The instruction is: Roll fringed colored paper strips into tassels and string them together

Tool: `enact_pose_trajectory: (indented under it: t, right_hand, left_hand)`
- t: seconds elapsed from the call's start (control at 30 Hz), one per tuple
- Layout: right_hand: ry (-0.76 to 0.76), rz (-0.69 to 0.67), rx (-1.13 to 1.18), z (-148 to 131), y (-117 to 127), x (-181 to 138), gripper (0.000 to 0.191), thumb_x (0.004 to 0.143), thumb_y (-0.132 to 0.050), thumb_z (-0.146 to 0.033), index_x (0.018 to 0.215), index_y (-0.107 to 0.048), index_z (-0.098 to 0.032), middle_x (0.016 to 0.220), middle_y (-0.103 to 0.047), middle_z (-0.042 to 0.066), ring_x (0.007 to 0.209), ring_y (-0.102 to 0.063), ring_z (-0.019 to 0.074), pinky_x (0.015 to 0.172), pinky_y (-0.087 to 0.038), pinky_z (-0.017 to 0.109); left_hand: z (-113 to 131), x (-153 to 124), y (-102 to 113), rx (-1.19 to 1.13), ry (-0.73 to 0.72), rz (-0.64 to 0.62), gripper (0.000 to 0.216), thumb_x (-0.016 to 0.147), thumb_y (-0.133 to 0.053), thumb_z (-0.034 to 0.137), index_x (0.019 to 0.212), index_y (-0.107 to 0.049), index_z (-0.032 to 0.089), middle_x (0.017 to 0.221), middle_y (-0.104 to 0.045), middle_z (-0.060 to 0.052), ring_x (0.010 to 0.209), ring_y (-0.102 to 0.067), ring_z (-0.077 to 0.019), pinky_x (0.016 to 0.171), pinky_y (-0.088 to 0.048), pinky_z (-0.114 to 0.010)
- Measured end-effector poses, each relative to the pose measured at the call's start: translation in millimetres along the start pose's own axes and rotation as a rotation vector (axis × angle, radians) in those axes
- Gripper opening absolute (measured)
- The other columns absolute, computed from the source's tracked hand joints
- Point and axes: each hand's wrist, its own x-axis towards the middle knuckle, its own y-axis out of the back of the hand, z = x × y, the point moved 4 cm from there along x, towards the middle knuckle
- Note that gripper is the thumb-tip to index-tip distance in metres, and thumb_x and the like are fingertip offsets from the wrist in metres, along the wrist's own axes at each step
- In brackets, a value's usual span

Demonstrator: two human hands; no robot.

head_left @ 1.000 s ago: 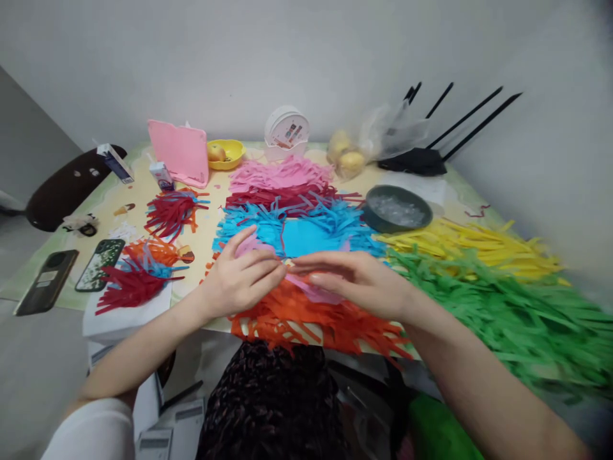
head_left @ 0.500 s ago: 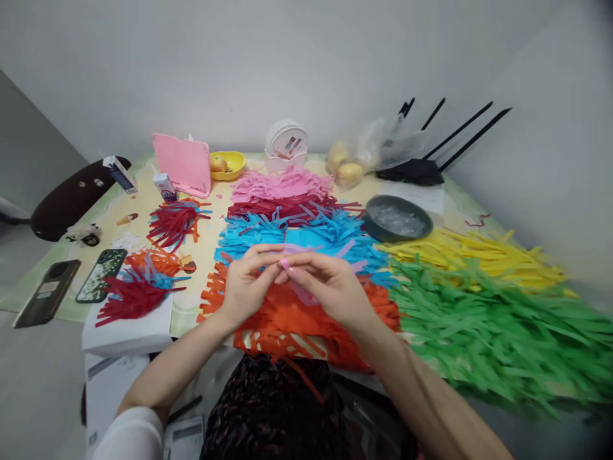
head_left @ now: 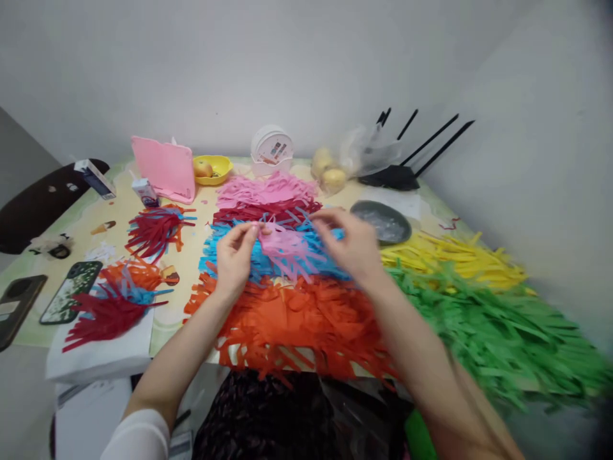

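Note:
My left hand [head_left: 235, 255] pinches the gathered end of a pink paper tassel [head_left: 286, 248] between thumb and fingers. Its fringe spreads to the right over blue fringed paper [head_left: 218, 237]. My right hand [head_left: 352, 246] is apart from the tassel, above the right part of the blue fringe; it is slightly blurred, with fingers spread and nothing visible in them. Orange fringed paper [head_left: 297, 313] lies below the hands. Behind them are dark red [head_left: 234, 214] and pink fringed papers [head_left: 268, 188]. A dark bowl [head_left: 383, 223] with clear contents sits just beyond my right hand.
Yellow [head_left: 460, 259] and green fringed papers [head_left: 498, 338] cover the right side. Multicoloured tassels [head_left: 156, 230], two phones [head_left: 71, 291], a pink tablet case [head_left: 165, 169] and a yellow fruit bowl [head_left: 213, 172] stand or lie leftward. A black router [head_left: 393, 177] is at the back right.
My hands were together at the tassel's end. The right hand has let go and moved right, while the left keeps hold. The view has shifted slightly to the right.

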Motion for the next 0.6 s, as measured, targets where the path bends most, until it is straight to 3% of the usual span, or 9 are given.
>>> enact_pose_trajectory:
  t: [0.07,0.17,0.23,0.33,0.47,0.53,0.6]
  right_hand:
    - [-0.234,0.077,-0.214,72,28,24,0.014,0.090,-0.059,-0.025,0.096,-0.069,-0.018,0.095,-0.073,0.010,0.088,-0.067,0.0242,0.085,-0.050,0.039]
    - [-0.450,-0.065,-0.346,164,48,45,0.017,0.087,-0.066,-0.024,0.072,-0.068,-0.017,0.083,-0.070,0.012,0.088,-0.067,0.0277,0.083,-0.051,0.042]
    - [-0.497,-0.142,-0.332,201,49,47,0.014,0.091,-0.064,-0.030,0.089,-0.069,-0.017,0.096,-0.070,0.009,0.090,-0.066,0.0224,0.081,-0.055,0.039]
    - [-0.501,-0.223,-0.275,224,41,41,0.025,0.097,-0.058,-0.035,0.117,-0.063,-0.022,0.121,-0.064,0.008,0.101,-0.064,0.0180,0.086,-0.056,0.037]
    - [-0.422,-0.221,-0.181,228,36,38,0.023,0.099,-0.053,-0.034,0.116,-0.064,-0.023,0.120,-0.064,0.007,0.101,-0.064,0.0170,0.085,-0.056,0.034]
    - [-0.356,-0.167,-0.130,225,41,38,0.021,0.099,-0.053,-0.035,0.100,-0.068,-0.021,0.099,-0.068,0.004,0.083,-0.065,0.0129,0.072,-0.055,0.026]
    - [-0.278,-0.082,-0.074,218,51,40,0.029,0.095,-0.060,-0.034,0.070,-0.065,-0.020,0.062,-0.060,0.001,0.055,-0.056,0.0098,0.053,-0.044,0.023]
  left_hand:
    - [-5,12,6,-0.134,0.056,0.045,0.025,0.083,-0.072,0.042,0.091,-0.075,0.018,0.081,-0.076,-0.003,0.081,-0.070,-0.0153,0.084,-0.051,-0.027]
    - [-14,22,15,-0.262,0.143,0.067,0.025,0.075,-0.079,0.041,0.078,-0.074,0.017,0.070,-0.070,-0.001,0.074,-0.065,-0.0126,0.079,-0.049,-0.024]
    - [-20,22,19,-0.268,0.180,0.082,0.025,0.073,-0.080,0.040,0.071,-0.073,0.017,0.065,-0.066,0.001,0.071,-0.062,-0.0113,0.079,-0.047,-0.023]
    - [-25,19,22,-0.220,0.206,0.085,0.024,0.073,-0.079,0.038,0.068,-0.072,0.016,0.062,-0.062,0.001,0.076,-0.063,-0.0124,0.080,-0.046,-0.023]
    - [-29,15,24,-0.178,0.231,0.127,0.024,0.071,-0.081,0.037,0.078,-0.072,0.016,0.062,-0.063,0.002,0.069,-0.061,-0.0115,0.073,-0.046,-0.024]
    - [-30,14,25,-0.168,0.250,0.143,0.026,0.069,-0.081,0.036,0.081,-0.071,0.016,0.062,-0.063,0.003,0.062,-0.057,-0.0097,0.068,-0.045,-0.023]
    - [-30,13,24,-0.155,0.250,0.134,0.026,0.070,-0.081,0.037,0.079,-0.069,0.016,0.062,-0.063,0.003,0.061,-0.057,-0.0096,0.066,-0.044,-0.022]
